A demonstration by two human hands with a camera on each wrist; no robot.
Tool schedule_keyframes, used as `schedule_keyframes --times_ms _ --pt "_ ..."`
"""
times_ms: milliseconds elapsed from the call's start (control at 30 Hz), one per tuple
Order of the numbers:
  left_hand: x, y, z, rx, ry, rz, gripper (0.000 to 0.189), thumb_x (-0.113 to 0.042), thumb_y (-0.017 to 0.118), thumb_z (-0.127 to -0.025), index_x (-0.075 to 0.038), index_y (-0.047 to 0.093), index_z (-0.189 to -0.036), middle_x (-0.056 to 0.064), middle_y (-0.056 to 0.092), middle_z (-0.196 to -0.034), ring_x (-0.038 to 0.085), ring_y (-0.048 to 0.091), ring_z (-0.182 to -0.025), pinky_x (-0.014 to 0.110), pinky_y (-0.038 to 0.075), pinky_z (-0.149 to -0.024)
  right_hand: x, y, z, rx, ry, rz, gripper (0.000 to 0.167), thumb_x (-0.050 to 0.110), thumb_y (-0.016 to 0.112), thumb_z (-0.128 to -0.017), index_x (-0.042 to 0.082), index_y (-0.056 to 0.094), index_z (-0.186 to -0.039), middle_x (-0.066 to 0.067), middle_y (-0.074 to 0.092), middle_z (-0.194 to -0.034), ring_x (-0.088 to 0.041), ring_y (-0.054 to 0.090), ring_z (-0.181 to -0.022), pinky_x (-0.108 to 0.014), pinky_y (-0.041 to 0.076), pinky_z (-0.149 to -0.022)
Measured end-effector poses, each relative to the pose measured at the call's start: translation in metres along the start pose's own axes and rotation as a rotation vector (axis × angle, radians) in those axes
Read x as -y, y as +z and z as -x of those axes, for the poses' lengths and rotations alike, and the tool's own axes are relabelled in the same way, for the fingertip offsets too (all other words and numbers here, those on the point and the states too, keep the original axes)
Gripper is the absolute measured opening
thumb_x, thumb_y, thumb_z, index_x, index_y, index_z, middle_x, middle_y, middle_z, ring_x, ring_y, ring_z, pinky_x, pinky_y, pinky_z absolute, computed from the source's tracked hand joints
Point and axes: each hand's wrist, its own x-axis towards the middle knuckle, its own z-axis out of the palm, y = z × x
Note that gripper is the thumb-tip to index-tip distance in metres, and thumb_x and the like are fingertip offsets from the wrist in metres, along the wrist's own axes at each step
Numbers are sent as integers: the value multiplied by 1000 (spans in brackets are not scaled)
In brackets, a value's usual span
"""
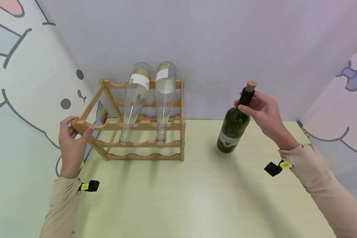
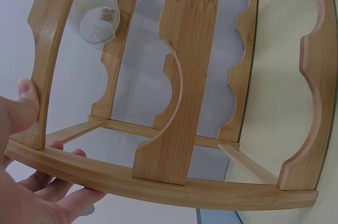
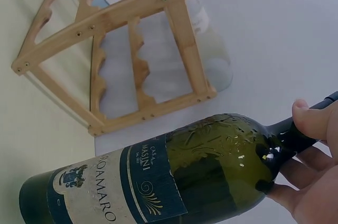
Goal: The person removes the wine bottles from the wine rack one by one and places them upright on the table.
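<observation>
At the lower left of the head view, the left hand [image 1: 71, 138] held the front corner of the wooden rack [image 1: 142, 125], fingers curled round the rail. At the right middle, the right hand [image 1: 261, 110] gripped the neck of a green bottle [image 1: 233, 129] with a cork. The bottle stood tilted on the pale table [image 1: 181, 198], well apart from the rack. Farther back, two clear bottles [image 1: 150, 96] lay in the rack, necks pointing down to the front.
</observation>
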Motion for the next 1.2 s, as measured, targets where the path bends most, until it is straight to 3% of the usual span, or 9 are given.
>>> schedule_keyframes --times_ms 233,533,1200 --pt "0 -1 2 0 9 11 54 -16 70 -86 -20 46 -134 -5 54 -110 11 53 -101 16 45 -79 -14 -5 -10 -5 -9 -29 33 0 66 -86 2 59 -118 -13 68 -99 -21 66 -91 -19 48 -85" --pt "1 0 1 0 10 -1 53 -18 69 -86 -21 45 -134 -4 54 -111 11 53 -103 17 46 -81 -27 -6 -19 -27 -8 88 29 4 67 -87 4 59 -115 -9 69 -100 -18 66 -89 -18 48 -82" --pt "3 1 -1 -8 12 -24 55 -14 70 -86 -18 45 -134 -4 52 -111 9 53 -101 16 46 -81 -52 -9 -26 -53 -12 -62 28 0 67 -86 1 60 -113 -13 69 -98 -19 66 -89 -17 49 -84"
